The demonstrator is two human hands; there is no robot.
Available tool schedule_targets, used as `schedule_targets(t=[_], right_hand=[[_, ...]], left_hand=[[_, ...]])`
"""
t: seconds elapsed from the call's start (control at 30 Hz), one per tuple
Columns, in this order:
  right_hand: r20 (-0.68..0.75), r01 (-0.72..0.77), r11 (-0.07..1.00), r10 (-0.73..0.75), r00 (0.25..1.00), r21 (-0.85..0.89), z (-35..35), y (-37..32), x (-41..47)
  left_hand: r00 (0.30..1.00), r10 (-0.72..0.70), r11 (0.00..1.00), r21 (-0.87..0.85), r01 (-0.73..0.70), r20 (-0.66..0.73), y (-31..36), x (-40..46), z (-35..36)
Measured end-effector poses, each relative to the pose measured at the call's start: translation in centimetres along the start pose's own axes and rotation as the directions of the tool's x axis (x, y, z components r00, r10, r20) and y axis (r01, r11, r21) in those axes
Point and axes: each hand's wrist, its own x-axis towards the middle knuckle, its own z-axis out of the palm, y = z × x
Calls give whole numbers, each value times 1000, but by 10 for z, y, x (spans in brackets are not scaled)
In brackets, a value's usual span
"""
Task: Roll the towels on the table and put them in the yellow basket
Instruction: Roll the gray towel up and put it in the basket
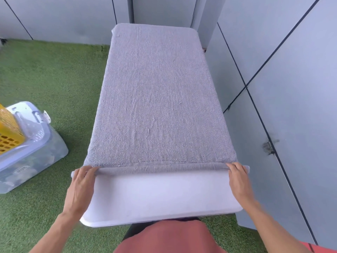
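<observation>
Now: grey towel [156,99] spread flat along white desk [158,196], covering far end and both long sides, draped slightly over left and right edges. Near hem turned over into a thin first roll [160,168], running straight across desk from side to side. Bare desk strip between roll and near edge, near corners rounded.

Left hand [80,187] at left end of roll, fingers [89,170] curled over it, pinching rolled hem right at left desk edge. Right hand [238,179] at right end, fingers [234,168] likewise curled over roll, gripping it just inside right desk edge. Both forearms reaching in from near corners, well apart, whole roll between them untouched.

Ahead of roll: long flat run of towel, a few faint creases, far hem lying at far desk edge close to grey wall panels [164,11].

Right of desk: grey panelled wall [291,88] close alongside, only a narrow gap. Left of desk: wide stretch of green turf [54,79]. On turf at left edge of view, clear plastic bin [36,152] with pale lid, well apart from desk; yellow basket [9,132] sitting on top of lid, lattice side showing, cut off by frame. Basket contents not visible.

Below near desk edge, reddish-pink garment [167,238] of person, close against desk.
</observation>
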Motion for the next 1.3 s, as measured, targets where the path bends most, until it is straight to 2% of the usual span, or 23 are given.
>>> schedule_targets(t=[0.07, 0.17, 0.2, 0.27, 0.3, 0.33, 0.37, 0.43, 0.53, 0.63, 0.73, 0.93, 1.03, 1.13, 1.2, 1.27, 1.3], right_hand=[[39, 12, 1000, -12, 999, -1, -3, 4, 3], [122, 98, 995, -96, 988, -3, -5, 17, -1], [159, 111, 994, -110, 981, 1, -8, 22, -2], [245, 108, 994, -113, 963, 37, -17, 27, 0], [276, 87, 992, -109, 955, 90, -22, 28, 4], [289, 49, 986, -94, 953, 161, -27, 28, 8], [294, 0, 974, -69, 953, 228, -31, 27, 11], [301, -69, 952, -25, 953, 298, -36, 22, 13], [241, -40, 956, -32, 970, 290, -33, 16, 8], [130, 15, 966, -50, 990, 258, -22, 21, -2], [98, -12, 976, -10, 995, 216, -12, 24, -6], [138, -9, 985, -15, 990, 172, -15, 17, 2], [315, -23, 982, -37, 948, 187, -28, 23, 8], [495, -95, 974, -20, 869, 206, -43, 28, 19], [467, -166, 954, 31, 884, 251, -45, 25, 28], [334, -201, 939, 101, 937, 280, -39, 19, 32], [232, -171, 956, 115, 966, 238, -35, 17, 31]], left_hand=[[999, 15, 1000, 17, -15, 39, -10, 3, 3], [966, -5, 995, 97, -21, 259, -17, 8, -14], [933, -18, 993, 119, -27, 360, -18, 12, -22], [816, -87, 989, 148, 2, 571, -14, 23, -40], [770, -109, 991, 125, 38, 629, -11, 29, -45], [761, -110, 994, 68, 87, 639, -10, 35, -46], [786, -103, 991, -5, 134, 610, -9, 39, -45], [885, -113, 982, -86, 169, 451, -11, 43, -42], [977, -42, 998, 56, 31, 211, -5, 27, -34], [993, 84, 992, 86, -91, 82, 8, -10, -19], [988, 152, 984, 90, -155, 34, 7, -32, -7], [994, 85, 994, 70, -89, 67, 4, -13, -7], [987, 109, 989, 89, -120, 117, 4, -8, -16], [955, 76, 997, 2, -80, 286, 0, 2, -28], [906, -8, 993, -100, 55, 424, -2, 18, -36], [866, -81, 965, -179, 193, 494, -2, 34, -41], [860, -113, 946, -211, 246, 497, -1, 39, -43]])
